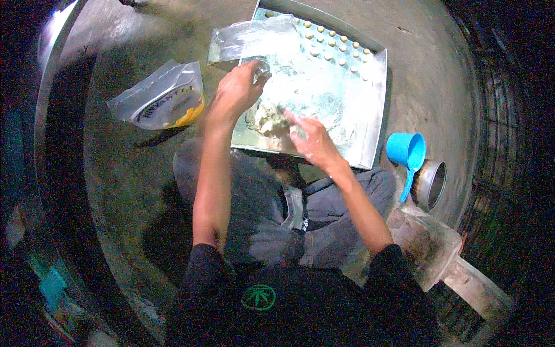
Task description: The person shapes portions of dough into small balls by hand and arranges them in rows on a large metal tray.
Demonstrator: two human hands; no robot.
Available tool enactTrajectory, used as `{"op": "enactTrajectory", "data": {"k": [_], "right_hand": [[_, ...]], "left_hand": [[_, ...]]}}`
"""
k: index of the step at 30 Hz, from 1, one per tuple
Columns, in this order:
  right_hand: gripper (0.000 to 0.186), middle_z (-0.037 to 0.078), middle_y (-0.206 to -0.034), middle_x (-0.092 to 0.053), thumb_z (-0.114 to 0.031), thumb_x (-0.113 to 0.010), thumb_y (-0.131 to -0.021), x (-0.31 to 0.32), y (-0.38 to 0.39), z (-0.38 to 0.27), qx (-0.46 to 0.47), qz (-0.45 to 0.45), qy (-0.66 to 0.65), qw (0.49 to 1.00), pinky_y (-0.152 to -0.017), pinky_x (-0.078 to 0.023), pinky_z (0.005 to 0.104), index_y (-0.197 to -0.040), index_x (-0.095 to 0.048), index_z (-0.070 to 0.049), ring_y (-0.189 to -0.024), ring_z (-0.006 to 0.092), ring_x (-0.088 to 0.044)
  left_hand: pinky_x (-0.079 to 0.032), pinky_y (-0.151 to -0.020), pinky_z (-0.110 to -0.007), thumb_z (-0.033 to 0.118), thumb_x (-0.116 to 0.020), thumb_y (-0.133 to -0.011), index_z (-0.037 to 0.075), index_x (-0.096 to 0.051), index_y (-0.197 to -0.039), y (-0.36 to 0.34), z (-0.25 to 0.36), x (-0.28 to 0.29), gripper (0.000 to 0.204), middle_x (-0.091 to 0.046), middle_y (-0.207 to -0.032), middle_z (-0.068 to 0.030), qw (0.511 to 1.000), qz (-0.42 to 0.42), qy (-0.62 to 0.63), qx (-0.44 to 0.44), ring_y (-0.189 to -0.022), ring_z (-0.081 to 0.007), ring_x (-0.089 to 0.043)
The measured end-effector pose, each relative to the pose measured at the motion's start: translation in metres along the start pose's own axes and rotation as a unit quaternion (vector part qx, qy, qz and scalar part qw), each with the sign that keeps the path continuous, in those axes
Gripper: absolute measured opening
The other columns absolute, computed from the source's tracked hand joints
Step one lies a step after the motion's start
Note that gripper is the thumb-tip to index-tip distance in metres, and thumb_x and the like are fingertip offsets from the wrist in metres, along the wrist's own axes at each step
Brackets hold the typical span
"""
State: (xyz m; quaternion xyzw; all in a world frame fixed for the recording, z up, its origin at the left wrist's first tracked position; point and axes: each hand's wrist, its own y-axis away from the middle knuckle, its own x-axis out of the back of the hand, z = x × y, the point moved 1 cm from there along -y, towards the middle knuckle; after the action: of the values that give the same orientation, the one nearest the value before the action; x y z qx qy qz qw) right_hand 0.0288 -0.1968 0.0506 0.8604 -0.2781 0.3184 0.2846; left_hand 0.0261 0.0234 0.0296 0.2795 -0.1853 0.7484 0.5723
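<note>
Left hand (pixel 238 89): curled closed around a clear object (pixel 262 70), shiny and partly covered by the fingers; cannot tell whether a fold of plastic or a separate piece. Right hand (pixel 315 141): palm down, dusted white, with index finger stretched to the far left and touching the dough (pixel 267 120), thumb spread apart from it; cannot tell the exact curl of the remaining fingers. Between and just below both hands, in the near left part of the tray (pixel 376 110): dough as one pale, irregular lump, without a clear long axis. Around it, white powder (pixel 315 95) across the tray; at the far right, small balls (pixel 331 43) in rows. Tray set with long axis near to far. Across its far left rim, a clear bag (pixel 254 41). Farther left, on the floor (pixel 133 191), a printed bag (pixel 165 101) with dark lettering inside an oval and yellow along its near right edge. To the right, a blue dipper (pixel 404 149), handle pointing near, beside a metal pot (pixel 425 185). Nearest, on the black shirt (pixel 324 301), a green leaf emblem (pixel 258 297).
</note>
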Motion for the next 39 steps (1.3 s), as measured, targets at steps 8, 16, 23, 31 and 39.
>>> {"op": "enactTrajectory", "data": {"k": [8,16,23,31,39], "right_hand": [[0.042,0.026,-0.121,-0.052,-0.020,-0.063,-0.081,-0.045,-0.042,0.016,0.039,0.066,0.070,0.995,-0.095,-0.045,0.0438,-0.119,-0.056,-0.003,-0.111,0.0373,-0.053],[0.034,0.020,-0.112,-0.056,-0.013,-0.062,-0.080,-0.081,-0.057,-0.002,0.118,-0.031,0.301,0.946,-0.085,-0.050,0.0415,-0.113,-0.059,-0.007,-0.106,0.0353,-0.055],[0.034,0.021,-0.105,-0.057,-0.002,-0.058,-0.076,-0.048,-0.045,0.028,0.055,-0.065,0.121,0.989,-0.079,-0.051,0.0433,-0.109,-0.062,-0.003,-0.094,0.0384,-0.060],[0.049,0.027,-0.120,-0.053,-0.001,-0.061,-0.070,-0.043,-0.046,-0.008,0.071,0.057,0.152,0.984,-0.089,-0.047,0.0434,-0.119,-0.057,0.000,-0.104,0.0434,-0.053],[0.038,0.026,-0.108,-0.061,-0.006,-0.063,-0.076,-0.044,-0.053,-0.004,0.142,0.124,0.133,0.973,-0.088,-0.044,0.0468,-0.113,-0.059,0.002,-0.097,0.0414,-0.057]], "left_hand": [[-0.049,-0.087,-0.042,0.021,-0.062,-0.085,0.006,-0.061,-0.116,0.001,0.005,0.004,0.035,-0.065,-0.110,-0.0180,1.000,-0.018,-0.017,0.008,-0.104,-0.0347,-0.061],[-0.050,-0.084,-0.042,0.020,-0.063,-0.085,0.006,-0.062,-0.114,0.000,-0.001,-0.001,0.032,-0.066,-0.109,-0.0176,1.000,-0.019,0.006,-0.004,-0.101,-0.0342,-0.063],[-0.050,-0.084,-0.042,0.019,-0.063,-0.085,0.006,-0.060,-0.115,-0.005,-0.001,-0.005,0.033,-0.066,-0.108,-0.0174,1.000,-0.014,-0.004,-0.018,-0.100,-0.0342,-0.063],[-0.049,-0.086,-0.042,0.020,-0.065,-0.084,0.005,-0.060,-0.117,-0.001,-0.009,-0.004,0.037,-0.065,-0.108,-0.0198,0.998,0.048,0.007,-0.049,-0.100,-0.0357,-0.063],[-0.049,-0.086,-0.042,0.025,-0.065,-0.086,0.004,-0.061,-0.115,-0.007,-0.016,-0.006,0.036,-0.065,-0.108,-0.0205,0.999,0.034,0.008,-0.035,-0.101,-0.0363,-0.062]]}}
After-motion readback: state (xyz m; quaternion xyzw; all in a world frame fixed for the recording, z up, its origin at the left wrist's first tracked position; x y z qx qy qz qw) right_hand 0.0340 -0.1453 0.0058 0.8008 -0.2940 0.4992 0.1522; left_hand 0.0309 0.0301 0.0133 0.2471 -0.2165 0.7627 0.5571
